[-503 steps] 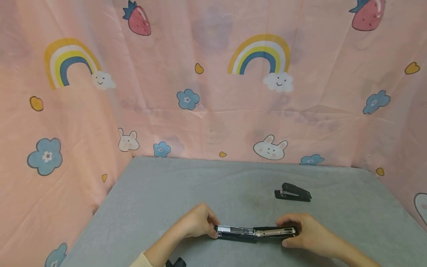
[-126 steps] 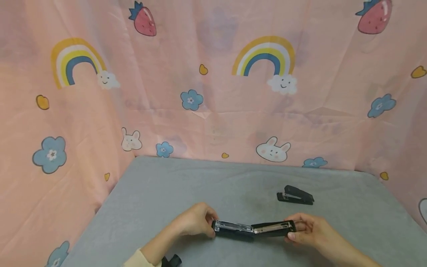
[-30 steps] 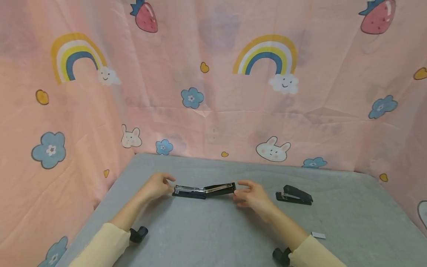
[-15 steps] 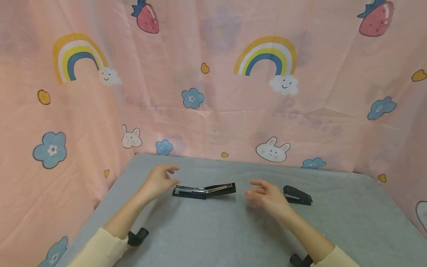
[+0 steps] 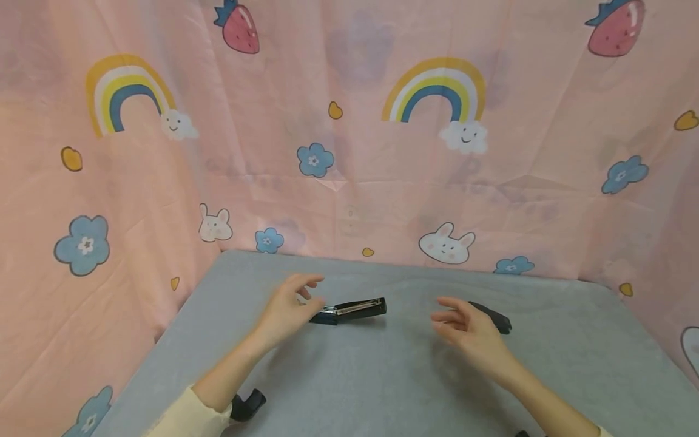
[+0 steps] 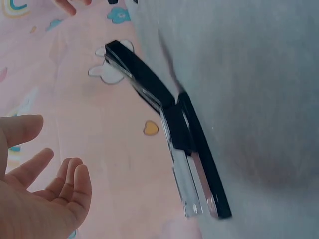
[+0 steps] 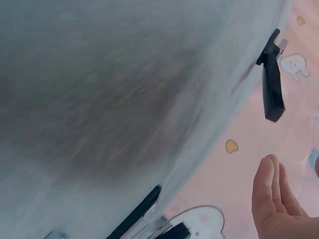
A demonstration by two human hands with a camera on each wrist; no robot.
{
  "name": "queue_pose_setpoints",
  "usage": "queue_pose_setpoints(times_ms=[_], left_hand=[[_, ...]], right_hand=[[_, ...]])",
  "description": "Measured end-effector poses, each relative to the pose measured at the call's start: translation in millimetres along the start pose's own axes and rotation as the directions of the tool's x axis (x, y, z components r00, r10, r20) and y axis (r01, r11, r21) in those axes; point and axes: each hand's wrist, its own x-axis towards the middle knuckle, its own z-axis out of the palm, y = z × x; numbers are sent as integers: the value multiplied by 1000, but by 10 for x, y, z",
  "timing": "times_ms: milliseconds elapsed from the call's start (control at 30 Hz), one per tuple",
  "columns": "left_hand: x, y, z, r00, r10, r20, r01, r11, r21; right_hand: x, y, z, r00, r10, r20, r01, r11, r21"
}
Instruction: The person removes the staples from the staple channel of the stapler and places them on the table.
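Observation:
A black stapler (image 5: 360, 309) lies unfolded on the grey cloth, its metal staple channel showing. My left hand (image 5: 286, 309) is over its left end and hides that part in the head view. In the left wrist view, that hand (image 6: 45, 194) has loose, spread fingers and holds nothing, apart from the unfolded stapler (image 6: 144, 74). To the right, my right hand (image 5: 475, 340) is in the air with relaxed fingers, also holding nothing. It partly covers a second black stapler (image 5: 496, 317), whose top arm shows beyond the knuckles; the right wrist view catches this stapler (image 7: 134, 214) at its lower edge.
A grey cloth (image 5: 371, 388) covers the table, with a pink patterned curtain (image 5: 349, 206) behind and at both sides. A small shiny piece (image 7: 56, 235) lies at the bottom edge of the right wrist view. Black wrist mounts (image 5: 248, 405) stick out under the sleeves.
The unfolded stapler was carried farther back and left, then both hands let go. Since then the left hand has drifted right over it, the right hand toward the second stapler. A small pale strip had appeared.

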Motion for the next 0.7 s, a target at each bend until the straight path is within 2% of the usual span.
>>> queue_pose_setpoints(times_ms=[267, 433, 533, 700], left_hand=[[-36, 179, 281, 998, 21, 60, -16, 996, -93], [-4, 269, 444, 992, 76, 103, -64, 991, -114], [23, 319, 526, 988, 96, 119, -82, 990, -115], [76, 428, 626, 988, 93, 120, -78, 990, -121]], right_hand=[[-176, 130, -232, 998, -34, -57, 26, 991, -128], [-264, 259, -364, 995, -51, -91, 32, 979, -200], [-315, 334, -465, 994, -38, -102, 14, 972, -233], [-360, 452, -620, 992, -3, -127, -32, 960, -277]])
